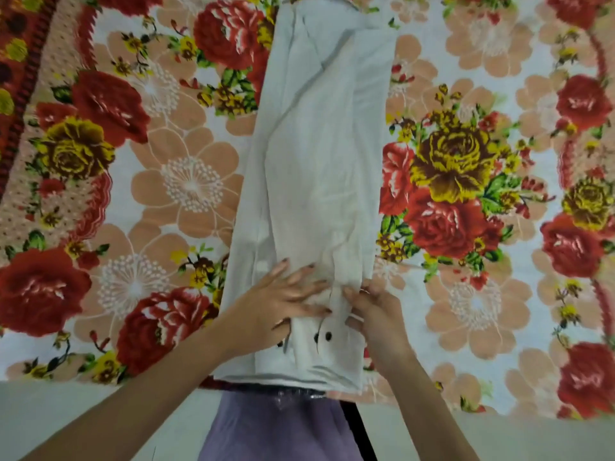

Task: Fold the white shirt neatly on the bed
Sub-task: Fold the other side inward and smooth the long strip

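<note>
The white shirt (316, 168) lies on the flowered bed cover as a long narrow strip, running from the near edge to the far side, with both sides folded inward. Dark buttons show near its close end. My left hand (283, 301) rests flat on the near part of the shirt, fingers spread. Beside it, my right hand (372, 304) pinches a fold of the white cloth at the shirt's right edge.
The bed cover (466, 181), printed with red, yellow and peach flowers, spreads wide on both sides of the shirt. Its near edge (100, 377) runs across the bottom, with pale floor below. My purple clothing (276, 427) shows at the bottom centre.
</note>
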